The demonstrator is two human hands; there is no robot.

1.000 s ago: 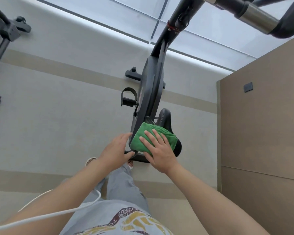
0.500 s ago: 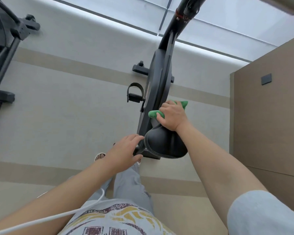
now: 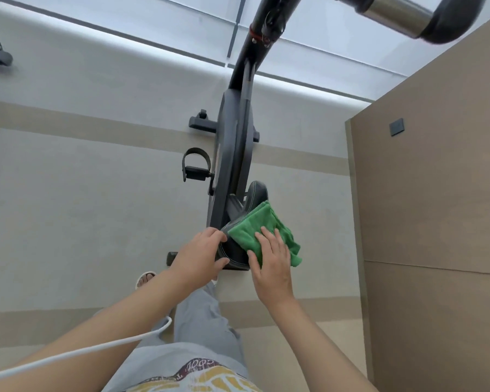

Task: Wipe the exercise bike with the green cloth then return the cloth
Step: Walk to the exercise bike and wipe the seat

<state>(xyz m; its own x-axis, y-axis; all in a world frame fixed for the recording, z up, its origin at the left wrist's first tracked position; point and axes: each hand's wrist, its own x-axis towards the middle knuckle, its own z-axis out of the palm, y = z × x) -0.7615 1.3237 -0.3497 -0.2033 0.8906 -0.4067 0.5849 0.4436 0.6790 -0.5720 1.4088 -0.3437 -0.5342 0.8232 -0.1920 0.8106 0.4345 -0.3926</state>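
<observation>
The right hand (image 3: 272, 264), which half a second ago clutched the green cloth (image 3: 262, 233) ahead of the saddle (image 3: 235, 250), now presses it flat-fingered onto the exercise bike (image 3: 232, 154) saddle's top, while the left hand (image 3: 200, 254) still grips the saddle's left edge

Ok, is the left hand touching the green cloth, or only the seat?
Apart. The head view shows the left hand holding the seat edge, dark seat visible between it and the green cloth.
</observation>
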